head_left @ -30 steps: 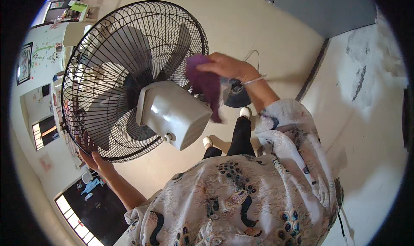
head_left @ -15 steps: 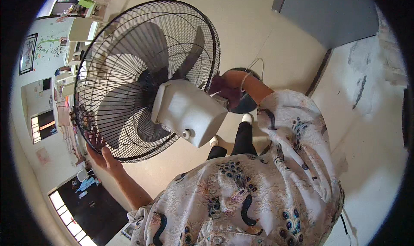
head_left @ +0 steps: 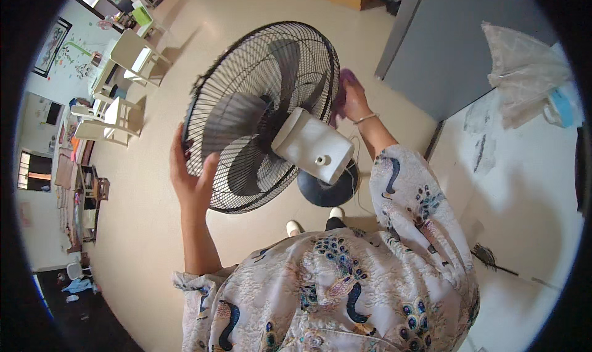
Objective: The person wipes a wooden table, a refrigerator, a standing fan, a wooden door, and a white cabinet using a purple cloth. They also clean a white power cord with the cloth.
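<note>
Grip, left: left hand (head_left: pixel 193 174) clasps the near-left rim of the fan (head_left: pixel 262 120), thumb on the motor side.
Grip, right: right hand (head_left: pixel 356 102) clutches a purple cloth (head_left: pixel 348 76) against or just beside the right rim; which, I can't tell.
Fan position: between the two hands, right of one and left of the other, its long axis, as seen, running near left to far right.
Motor housing (head_left: pixel 314 143): juts toward near right, closer to the right hand.
Base (head_left: pixel 325 190): dark, round, on the floor (head_left: pixel 139 219) just past the shoes (head_left: pixel 293 228).
Beyond: pale chairs (head_left: pixel 131 54) far left; gray panel (head_left: pixel 453 53) far right.
</note>
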Demonstrator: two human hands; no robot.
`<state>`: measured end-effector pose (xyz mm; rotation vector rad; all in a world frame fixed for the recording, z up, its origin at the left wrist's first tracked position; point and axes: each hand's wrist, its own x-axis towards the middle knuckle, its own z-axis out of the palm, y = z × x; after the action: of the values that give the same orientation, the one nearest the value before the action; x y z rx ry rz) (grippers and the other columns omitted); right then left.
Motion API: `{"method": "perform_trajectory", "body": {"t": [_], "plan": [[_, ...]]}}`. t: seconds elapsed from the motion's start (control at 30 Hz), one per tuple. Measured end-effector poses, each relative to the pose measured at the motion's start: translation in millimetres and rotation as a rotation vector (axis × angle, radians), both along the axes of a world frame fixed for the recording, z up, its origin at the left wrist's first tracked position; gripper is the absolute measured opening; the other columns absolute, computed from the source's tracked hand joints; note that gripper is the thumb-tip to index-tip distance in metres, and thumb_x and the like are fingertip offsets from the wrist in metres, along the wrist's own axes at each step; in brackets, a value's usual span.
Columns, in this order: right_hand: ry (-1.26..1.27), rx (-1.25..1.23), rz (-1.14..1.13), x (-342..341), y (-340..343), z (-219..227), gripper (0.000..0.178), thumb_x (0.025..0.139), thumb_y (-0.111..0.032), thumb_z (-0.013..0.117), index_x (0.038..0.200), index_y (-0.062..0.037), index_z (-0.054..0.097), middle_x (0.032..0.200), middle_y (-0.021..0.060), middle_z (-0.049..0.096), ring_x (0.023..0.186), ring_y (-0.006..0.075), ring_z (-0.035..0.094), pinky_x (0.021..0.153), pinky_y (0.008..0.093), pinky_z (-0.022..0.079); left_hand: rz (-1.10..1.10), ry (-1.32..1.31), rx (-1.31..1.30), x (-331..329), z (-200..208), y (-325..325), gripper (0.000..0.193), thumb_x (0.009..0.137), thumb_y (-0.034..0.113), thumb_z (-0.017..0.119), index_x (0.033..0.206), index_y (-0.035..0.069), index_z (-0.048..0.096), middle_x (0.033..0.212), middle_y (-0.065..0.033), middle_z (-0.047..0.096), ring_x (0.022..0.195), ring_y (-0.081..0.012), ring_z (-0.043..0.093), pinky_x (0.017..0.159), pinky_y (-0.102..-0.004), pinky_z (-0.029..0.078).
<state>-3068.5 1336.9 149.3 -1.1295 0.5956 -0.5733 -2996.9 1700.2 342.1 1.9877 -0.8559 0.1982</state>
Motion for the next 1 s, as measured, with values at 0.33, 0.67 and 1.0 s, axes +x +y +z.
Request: {"method": "perform_trajectory", "body": {"t": [0.33, 0.67, 1.0], "plan": [[-0.268, -1.093, -0.271, 31.9, 38.3, 132.8, 0.043, 0.093, -0.017, 0.046, 0.133, -0.0028, 0.041, 0.135, 0.0222, 0.041, 0.126, 0.0395, 0.036, 0.105, 0.0447, 0.027, -0.119, -0.155, 0.051, -8.4, -17.6, -80.6, 0.054, 0.092, 0.030, 0.054, 0.133, -0.001, 0.040, 0.122, -0.0209, 0.050, 0.112, -0.0342, 0.051, 0.094, -0.0391, 0.041], [-0.089, -0.726, -0.019, -79.5, 183.3, 51.9, 0.044, 0.097, -0.021, 0.041, 0.136, -0.0022, 0.036, 0.141, 0.0145, 0.035, 0.131, 0.0286, 0.032, 0.109, 0.0401, 0.024, -0.416, 0.234, -0.213, 13.7, -39.0, -97.8, 0.044, 0.097, 0.017, 0.042, 0.138, 0.001, 0.038, 0.132, -0.0150, 0.045, 0.121, -0.0247, 0.043, 0.101, -0.0333, 0.033], [-0.074, -0.313, -0.554, 8.4, -28.6, 45.1, 0.051, 0.096, -0.038, 0.042, 0.124, 0.0041, 0.049, 0.124, 0.0175, 0.054, 0.114, 0.0300, 0.050, 0.096, 0.0367, 0.037, -0.458, -0.024, -0.220, 12.3, -63.4, -116.0, 0.044, 0.096, 0.015, 0.041, 0.138, 0.003, 0.037, 0.142, -0.0196, 0.034, 0.133, -0.0310, 0.033, 0.108, -0.0375, 0.026]]}}
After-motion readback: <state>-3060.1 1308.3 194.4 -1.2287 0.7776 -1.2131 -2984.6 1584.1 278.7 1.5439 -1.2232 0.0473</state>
